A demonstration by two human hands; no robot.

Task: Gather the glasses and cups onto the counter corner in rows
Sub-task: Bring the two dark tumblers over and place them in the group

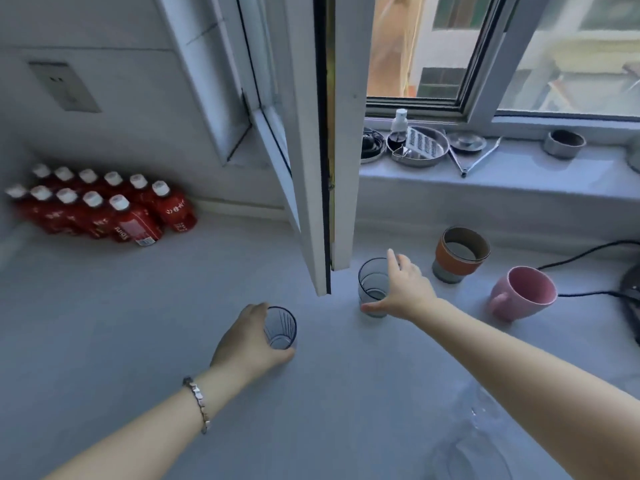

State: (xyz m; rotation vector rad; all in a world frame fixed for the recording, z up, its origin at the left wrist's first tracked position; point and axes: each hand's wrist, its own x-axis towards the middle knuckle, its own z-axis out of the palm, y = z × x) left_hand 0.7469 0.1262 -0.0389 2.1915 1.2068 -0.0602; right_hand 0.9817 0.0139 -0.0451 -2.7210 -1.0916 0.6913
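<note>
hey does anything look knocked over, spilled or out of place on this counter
Nothing is spilled or broken. The oddest thing is the pink mug, which looks tipped to the right beside the upright orange-banded cup. Both glasses stand upright.

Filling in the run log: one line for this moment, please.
left hand: gripping ribbed glass | right hand: closing on clear glass | pink mug, orange-banded cup: untouched

Head-worn view, forward and down over the counter [138,323], near.

clear glass [485,431]: blurred, under right forearm | dark appliance [632,299]: cut by right edge | bottle labels [133,230]: unreadable
</note>
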